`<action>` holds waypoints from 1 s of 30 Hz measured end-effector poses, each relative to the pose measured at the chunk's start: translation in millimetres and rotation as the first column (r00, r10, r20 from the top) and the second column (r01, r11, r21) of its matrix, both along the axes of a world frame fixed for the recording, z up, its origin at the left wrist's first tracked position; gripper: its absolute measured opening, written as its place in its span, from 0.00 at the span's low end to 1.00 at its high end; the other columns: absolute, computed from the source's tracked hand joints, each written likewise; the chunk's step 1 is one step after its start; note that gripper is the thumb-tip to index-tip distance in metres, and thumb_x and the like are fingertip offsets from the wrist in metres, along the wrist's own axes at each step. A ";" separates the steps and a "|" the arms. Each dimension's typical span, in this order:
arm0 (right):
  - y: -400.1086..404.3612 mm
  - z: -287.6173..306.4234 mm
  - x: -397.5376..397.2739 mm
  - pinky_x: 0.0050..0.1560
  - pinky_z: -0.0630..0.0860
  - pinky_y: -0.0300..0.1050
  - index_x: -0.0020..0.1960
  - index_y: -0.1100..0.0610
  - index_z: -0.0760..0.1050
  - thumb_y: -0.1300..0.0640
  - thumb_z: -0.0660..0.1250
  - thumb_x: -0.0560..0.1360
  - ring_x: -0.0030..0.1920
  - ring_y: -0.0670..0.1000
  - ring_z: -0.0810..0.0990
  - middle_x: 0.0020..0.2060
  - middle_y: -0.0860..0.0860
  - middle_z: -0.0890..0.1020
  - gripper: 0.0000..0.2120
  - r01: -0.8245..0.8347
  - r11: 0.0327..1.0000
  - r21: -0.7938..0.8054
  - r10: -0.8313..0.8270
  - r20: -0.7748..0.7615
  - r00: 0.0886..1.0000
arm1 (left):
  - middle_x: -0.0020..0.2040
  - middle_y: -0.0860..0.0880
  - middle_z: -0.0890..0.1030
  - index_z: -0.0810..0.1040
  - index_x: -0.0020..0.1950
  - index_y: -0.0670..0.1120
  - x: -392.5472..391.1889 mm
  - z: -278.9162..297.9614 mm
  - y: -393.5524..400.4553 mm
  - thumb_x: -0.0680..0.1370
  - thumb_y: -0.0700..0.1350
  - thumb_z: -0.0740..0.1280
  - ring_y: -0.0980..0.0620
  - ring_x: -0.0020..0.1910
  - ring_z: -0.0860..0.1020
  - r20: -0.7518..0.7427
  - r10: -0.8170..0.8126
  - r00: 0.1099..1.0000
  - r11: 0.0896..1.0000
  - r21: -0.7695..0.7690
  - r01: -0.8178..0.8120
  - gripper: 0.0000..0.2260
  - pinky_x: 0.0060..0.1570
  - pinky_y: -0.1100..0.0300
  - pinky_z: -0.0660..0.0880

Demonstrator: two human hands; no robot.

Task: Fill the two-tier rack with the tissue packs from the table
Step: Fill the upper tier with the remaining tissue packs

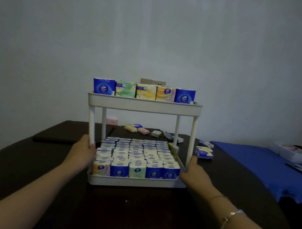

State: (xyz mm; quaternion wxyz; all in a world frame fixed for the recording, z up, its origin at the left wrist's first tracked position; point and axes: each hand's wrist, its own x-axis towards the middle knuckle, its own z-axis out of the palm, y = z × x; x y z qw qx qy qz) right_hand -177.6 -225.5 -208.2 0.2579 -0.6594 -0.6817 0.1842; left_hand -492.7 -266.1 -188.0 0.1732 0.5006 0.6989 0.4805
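A white two-tier rack (144,106) stands in the middle of the dark table. Its lower tier (135,182) is packed with rows of upright tissue packs (136,155). A row of packs (143,91) shows on the upper tier. My left hand (83,150) grips the rack's front left post. My right hand (195,170) is against the front right post, fingers round its base. Loose packs (204,152) lie on the table right of the rack, and several more packs (143,130) lie behind it.
A blue cloth (264,167) covers the table's right part, with a clear plastic box (295,153) and a dark flat tool on it. A dark flat pad (56,138) lies left of the rack. A wall socket (152,81) is behind the rack.
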 end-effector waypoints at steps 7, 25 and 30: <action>12.9 -3.5 -82.2 0.55 0.78 0.49 0.72 0.59 0.51 0.60 0.66 0.74 0.56 0.55 0.78 0.61 0.59 0.74 0.32 -0.099 0.995 0.014 0.098 0.036 0.994 | 0.52 0.39 0.77 0.67 0.58 0.43 -63.8 -8.5 -16.8 0.82 0.44 0.55 0.42 0.47 0.78 -0.091 0.218 0.972 0.975 -0.024 -0.221 0.07 0.47 0.45 0.77; 32.0 -12.2 -95.9 0.43 0.73 0.40 0.65 0.58 0.61 0.64 0.64 0.75 0.50 0.51 0.75 0.59 0.58 0.74 0.22 -0.224 0.974 -0.025 0.214 -0.208 0.954 | 0.59 0.51 0.71 0.72 0.59 0.50 -12.5 -25.1 -61.5 0.77 0.44 0.64 0.53 0.55 0.73 -0.399 0.212 0.892 0.977 0.086 -0.194 0.10 0.52 0.55 0.76; 43.5 -15.9 -36.4 0.48 0.70 0.40 0.68 0.56 0.63 0.64 0.64 0.75 0.47 0.46 0.71 0.61 0.55 0.73 0.23 -0.141 0.990 0.029 0.144 -0.213 0.966 | 0.48 0.53 0.74 0.75 0.46 0.52 62.8 -17.7 -19.3 0.77 0.40 0.63 0.59 0.44 0.73 -0.428 -0.170 0.888 0.970 0.086 0.227 0.06 0.42 0.69 0.69</action>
